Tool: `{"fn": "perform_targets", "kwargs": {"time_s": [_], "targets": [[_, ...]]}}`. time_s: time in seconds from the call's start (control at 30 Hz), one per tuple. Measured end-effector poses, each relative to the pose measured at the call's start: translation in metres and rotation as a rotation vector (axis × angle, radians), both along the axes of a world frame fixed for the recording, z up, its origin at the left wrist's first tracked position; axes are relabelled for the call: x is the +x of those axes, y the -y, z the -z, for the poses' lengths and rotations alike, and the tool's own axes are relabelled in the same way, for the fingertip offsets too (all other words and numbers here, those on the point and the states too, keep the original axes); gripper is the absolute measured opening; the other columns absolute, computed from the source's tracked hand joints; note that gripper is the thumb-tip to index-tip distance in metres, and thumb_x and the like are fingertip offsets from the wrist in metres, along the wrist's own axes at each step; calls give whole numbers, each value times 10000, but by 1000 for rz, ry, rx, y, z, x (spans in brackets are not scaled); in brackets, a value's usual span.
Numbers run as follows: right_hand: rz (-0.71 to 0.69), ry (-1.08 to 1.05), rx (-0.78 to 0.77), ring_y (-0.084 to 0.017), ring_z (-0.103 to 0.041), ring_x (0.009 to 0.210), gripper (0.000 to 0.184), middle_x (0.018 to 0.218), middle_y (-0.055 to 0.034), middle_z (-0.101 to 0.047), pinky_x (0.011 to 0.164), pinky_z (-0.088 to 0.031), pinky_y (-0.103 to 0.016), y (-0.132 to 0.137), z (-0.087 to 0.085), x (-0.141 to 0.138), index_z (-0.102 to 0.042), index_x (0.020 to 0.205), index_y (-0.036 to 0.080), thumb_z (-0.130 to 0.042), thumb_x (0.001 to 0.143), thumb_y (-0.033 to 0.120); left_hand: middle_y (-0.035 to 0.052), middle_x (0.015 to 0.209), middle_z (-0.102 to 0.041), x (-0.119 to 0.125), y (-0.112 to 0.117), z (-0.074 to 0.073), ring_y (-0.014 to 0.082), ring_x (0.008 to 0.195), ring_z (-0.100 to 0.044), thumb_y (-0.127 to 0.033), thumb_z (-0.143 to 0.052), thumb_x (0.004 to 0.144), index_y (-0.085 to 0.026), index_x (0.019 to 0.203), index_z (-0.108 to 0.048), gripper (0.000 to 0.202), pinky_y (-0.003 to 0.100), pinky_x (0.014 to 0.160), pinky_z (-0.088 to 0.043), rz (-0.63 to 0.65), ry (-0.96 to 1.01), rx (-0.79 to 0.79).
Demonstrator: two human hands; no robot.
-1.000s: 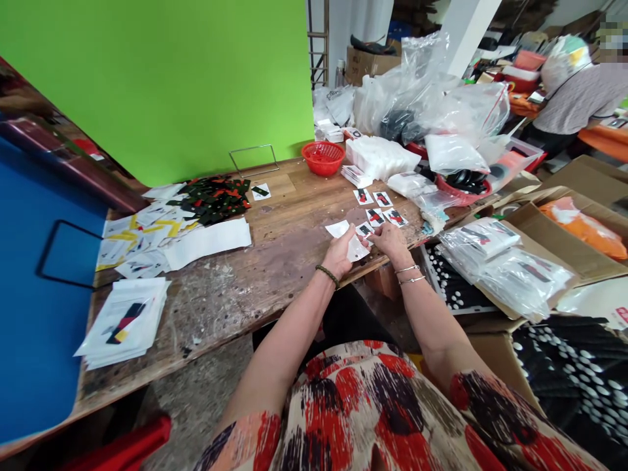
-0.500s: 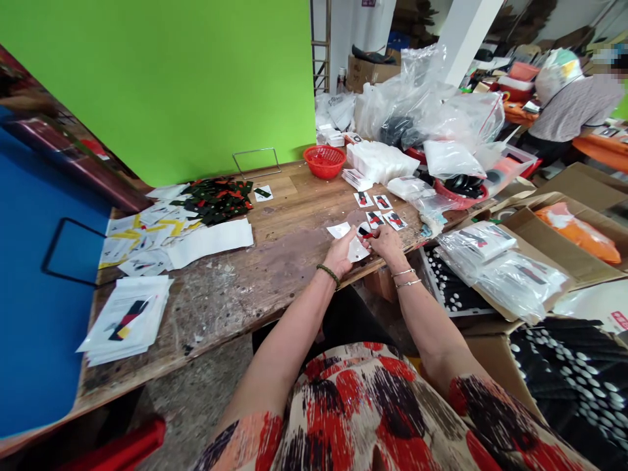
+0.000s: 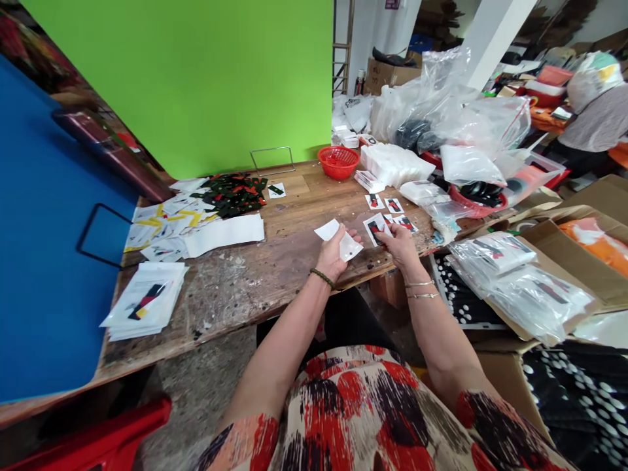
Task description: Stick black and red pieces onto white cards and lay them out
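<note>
The person's left hand [image 3: 334, 254] is closed on a folded-looking white slip [image 3: 351, 248], thumb across the top, just above the near edge of a worn wooden table [image 3: 289, 239]. The right hand [image 3: 402, 247] pinches the right side of a small white card [image 3: 371, 226] bearing a black and red piece; this card is beside the slip, with a gap between the two hands. A dark braided bracelet [image 3: 322, 279] circles the left wrist, and silver bangles [image 3: 420, 296] circle the right

Just beyond the right hand, more small cards [image 3: 393, 206] of the same kind lie on the wood, the nearest partly hidden by the fingers and the pinched card. Farther back are a stack of cards [image 3: 369, 181], a white bundle [image 3: 396, 162] and a red plastic basket [image 3: 338, 173]

Toward the table's left side sit a heap of black and red pieces [image 3: 234, 194], a long white strip [image 3: 226, 235], scattered white and yellow cards [image 3: 157, 226] and, nearest the front, a stack of larger white packets [image 3: 147, 301]. A bright green panel [image 3: 196, 85] stands behind. At right are open cartons [image 3: 569, 245], clear-wrapped packets [image 3: 495, 252] and a co-worker in a grey top [image 3: 601, 121]
</note>
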State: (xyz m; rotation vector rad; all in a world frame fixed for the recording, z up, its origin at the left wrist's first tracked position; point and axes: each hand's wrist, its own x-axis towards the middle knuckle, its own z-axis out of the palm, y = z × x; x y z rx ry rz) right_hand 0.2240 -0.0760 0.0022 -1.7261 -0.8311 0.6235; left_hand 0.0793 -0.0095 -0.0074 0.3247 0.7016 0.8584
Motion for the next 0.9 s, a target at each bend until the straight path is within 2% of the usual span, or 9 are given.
{"fn": "perform_targets", "kwargs": {"time_s": [0.07, 0.13, 0.3, 0.43, 0.57, 0.73, 0.9], "targets": [[-97, -210, 117, -108, -502, 566, 347, 747, 20, -668, 503, -405, -237, 8, -6, -12, -630, 796, 204, -789, 613, 453, 41, 743, -723, -10, -5, -4, 140, 602, -680, -311, -690, 934, -146, 846, -611, 203, 320, 739, -600, -82, 20, -10], [-148, -289, 171, -102, -503, 559, 378, 742, 22, -672, 481, -394, -225, 18, -10, -29, -653, 827, 201, -823, 591, 443, 39, 755, -725, -20, -9, -9, 136, 622, -677, -333, -682, 942, -151, 863, -628, 205, 322, 777, -595, -145, 47, -22], [-80, -254, 218, -120, -530, 572, 335, 755, 19, -674, 510, -477, -257, 37, -10, -76, -666, 874, 215, -814, 656, 422, 24, 759, -713, -35, -13, -20, 138, 660, -681, -366, -639, 972, -155, 937, -653, 214, 337, 842, -585, -240, 98, -22], [-75, -301, 237, -128, -541, 577, 327, 767, 21, -667, 513, -519, -278, 38, -3, -102, -646, 870, 229, -809, 663, 423, 18, 782, -711, -38, -8, -25, 125, 652, -671, -354, -625, 983, -155, 917, -644, 210, 333, 844, -580, -270, 131, 15], [-113, -402, 227, -119, -532, 580, 353, 743, 32, -655, 492, -527, -265, 35, 0, -109, -653, 830, 220, -849, 613, 416, 17, 793, -715, -39, -3, -27, 114, 652, -665, -358, -647, 970, -156, 902, -631, 214, 318, 832, -583, -268, 155, 43], [-246, -582, 115, -89, -520, 533, 413, 704, 43, -652, 437, -489, -222, 33, -2, -102, -676, 784, 190, -922, 506, 370, 25, 825, -727, -42, -1, -25, 124, 685, -683, -356, -676, 950, -160, 901, -631, 207, 328, 863, -581, -272, 166, 63], [-306, -627, 102, -74, -512, 485, 418, 651, 48, -651, 431, -481, -205, 29, -2, -97, -680, 770, 181, -944, 502, 363, 31, 828, -741, -42, 1, -22, 121, 644, -680, -341, -684, 945, -156, 942, -638, 191, 321, 826, -591, -255, 156, 102]]}}
